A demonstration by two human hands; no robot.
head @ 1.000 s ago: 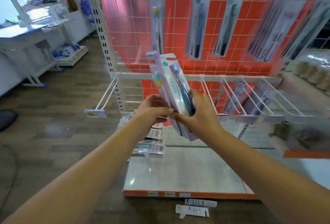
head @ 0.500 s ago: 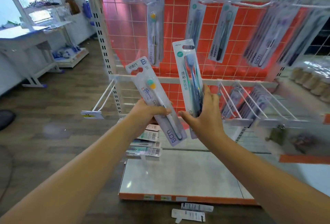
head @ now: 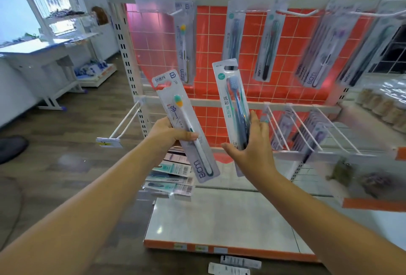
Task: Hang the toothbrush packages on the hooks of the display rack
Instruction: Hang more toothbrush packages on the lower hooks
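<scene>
You are holding one pack in each hand, probably so each can go to its matching hook. Your left hand [head: 170, 135] is gripping the white pack [head: 185, 125], thumb pressed across its front, the pack tilting left. Your right hand [head: 252, 150] is holding the blue pack [head: 232, 108] nearly upright, fingers curled behind it and thumb spread out, its hang hole up toward the top hooks [head: 294, 12]. More packs [head: 173, 177] are lying stacked on the rack's white base shelf [head: 219, 224], and two on the wood floor [head: 66, 147]. Behind the rack [head: 129, 55] an orange grid panel [head: 211, 40] is backing the hung stock; white shelving [head: 50, 9] is standing at your left.
</scene>
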